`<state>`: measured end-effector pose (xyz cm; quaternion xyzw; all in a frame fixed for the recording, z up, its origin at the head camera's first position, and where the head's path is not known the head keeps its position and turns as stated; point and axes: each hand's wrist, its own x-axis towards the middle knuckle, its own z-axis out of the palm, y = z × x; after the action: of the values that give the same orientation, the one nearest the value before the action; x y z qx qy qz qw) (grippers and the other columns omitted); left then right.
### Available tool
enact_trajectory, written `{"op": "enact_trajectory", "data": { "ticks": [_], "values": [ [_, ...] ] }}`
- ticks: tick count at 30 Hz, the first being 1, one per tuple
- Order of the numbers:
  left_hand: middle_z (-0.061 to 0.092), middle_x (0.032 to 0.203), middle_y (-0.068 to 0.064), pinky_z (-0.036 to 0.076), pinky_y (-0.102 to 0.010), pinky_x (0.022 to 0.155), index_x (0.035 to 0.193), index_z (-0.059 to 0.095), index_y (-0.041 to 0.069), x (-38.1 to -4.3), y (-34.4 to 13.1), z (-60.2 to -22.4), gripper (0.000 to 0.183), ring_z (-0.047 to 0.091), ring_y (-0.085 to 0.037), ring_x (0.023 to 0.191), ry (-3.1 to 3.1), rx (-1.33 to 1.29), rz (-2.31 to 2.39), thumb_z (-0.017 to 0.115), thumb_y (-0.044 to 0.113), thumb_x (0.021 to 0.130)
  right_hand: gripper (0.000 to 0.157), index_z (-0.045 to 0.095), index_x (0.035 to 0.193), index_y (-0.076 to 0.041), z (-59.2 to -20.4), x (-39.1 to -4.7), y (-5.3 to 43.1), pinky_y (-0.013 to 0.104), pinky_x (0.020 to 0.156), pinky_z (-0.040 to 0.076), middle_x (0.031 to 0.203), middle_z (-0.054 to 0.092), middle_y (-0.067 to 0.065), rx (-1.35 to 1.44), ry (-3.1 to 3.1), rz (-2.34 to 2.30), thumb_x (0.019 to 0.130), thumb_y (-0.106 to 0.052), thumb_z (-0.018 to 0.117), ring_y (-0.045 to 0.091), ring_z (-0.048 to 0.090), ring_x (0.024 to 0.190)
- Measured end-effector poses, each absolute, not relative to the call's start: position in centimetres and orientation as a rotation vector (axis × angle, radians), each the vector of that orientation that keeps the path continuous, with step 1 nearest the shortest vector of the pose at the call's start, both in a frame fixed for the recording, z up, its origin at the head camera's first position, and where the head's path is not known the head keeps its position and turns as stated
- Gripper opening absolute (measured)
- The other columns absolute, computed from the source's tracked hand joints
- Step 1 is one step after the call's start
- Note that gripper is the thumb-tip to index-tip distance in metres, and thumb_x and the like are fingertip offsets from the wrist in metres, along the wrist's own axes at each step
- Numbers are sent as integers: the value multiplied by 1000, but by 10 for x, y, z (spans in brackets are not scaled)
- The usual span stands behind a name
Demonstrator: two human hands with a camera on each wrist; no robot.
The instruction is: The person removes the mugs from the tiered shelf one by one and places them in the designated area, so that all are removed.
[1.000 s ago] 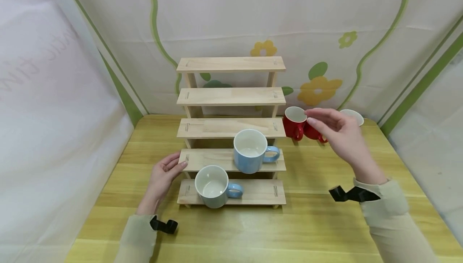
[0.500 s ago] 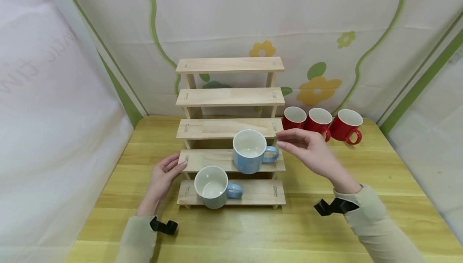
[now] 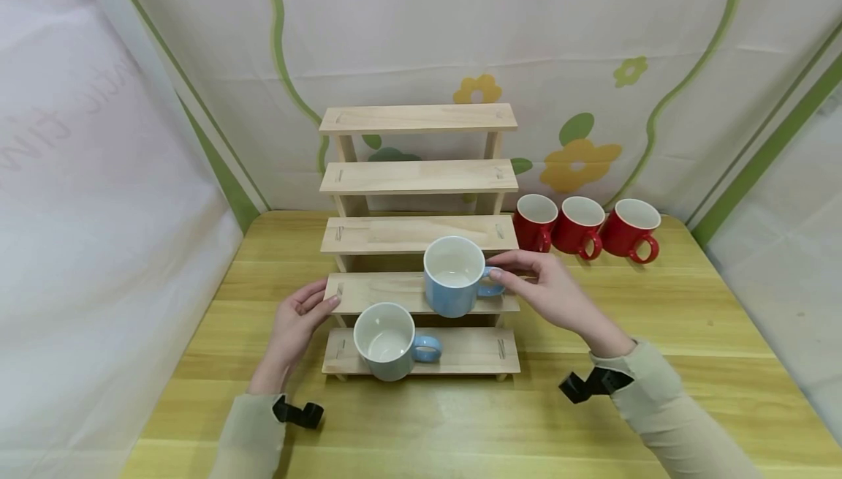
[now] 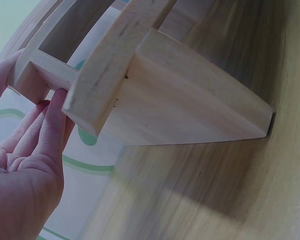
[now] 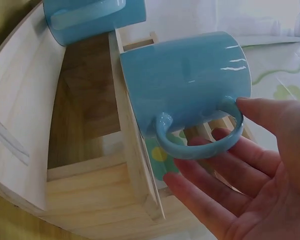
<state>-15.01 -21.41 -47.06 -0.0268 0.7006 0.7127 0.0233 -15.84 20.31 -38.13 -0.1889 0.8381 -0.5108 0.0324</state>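
Note:
A stepped wooden display rack [image 3: 421, 177] stands on the table. On its second step from the bottom sits a light blue mug [image 3: 452, 289], upright, handle to the right. My right hand [image 3: 549, 292] is at that mug's handle [image 5: 197, 150], thumb tip on it and fingers reaching behind it. A second light blue mug [image 3: 387, 347] stands on the lowest step, its handle also pointing right. My left hand [image 3: 296, 322] pinches the left end of the second step, thumb on top; the left wrist view shows its fingers [image 4: 52, 125] beneath the board.
Three red mugs with white insides stand in a row behind the right hand: a left one [image 3: 531, 234], a middle one [image 3: 574, 234] and a right one [image 3: 621, 234]. A patterned cloth [image 3: 408, 33] hangs behind the wooden table [image 3: 421, 428].
My right hand has moved left and down, from in front of the red mugs to the handle of the upper blue mug. The left hand has stayed on the rack.

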Motion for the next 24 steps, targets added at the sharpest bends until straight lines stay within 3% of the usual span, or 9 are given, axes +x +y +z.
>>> {"op": "enact_trajectory", "data": {
  "ticks": [9, 24],
  "values": [
    [65, 131, -19, 55, -26, 92, 142, 51, -7, -149, -215, -471, 53, 67, -11, 107, 2158, -97, 2208, 73, 10, 97, 21, 74, 115, -9, -384, -158, 200, 32, 81, 59, 107, 73, 5, -589, 2534, -1598, 101, -24, 69, 22, 70, 92],
    [67, 127, -16, 55, -26, 92, 141, 52, -7, -150, -214, -470, 52, 68, -12, 107, 2157, -82, 2222, 73, 10, 97, 20, 71, 113, -2, -388, -155, 200, 39, 79, 62, 103, 72, 16, -530, 2378, -1759, 102, -18, 66, 30, 70, 92]
  ]
}}
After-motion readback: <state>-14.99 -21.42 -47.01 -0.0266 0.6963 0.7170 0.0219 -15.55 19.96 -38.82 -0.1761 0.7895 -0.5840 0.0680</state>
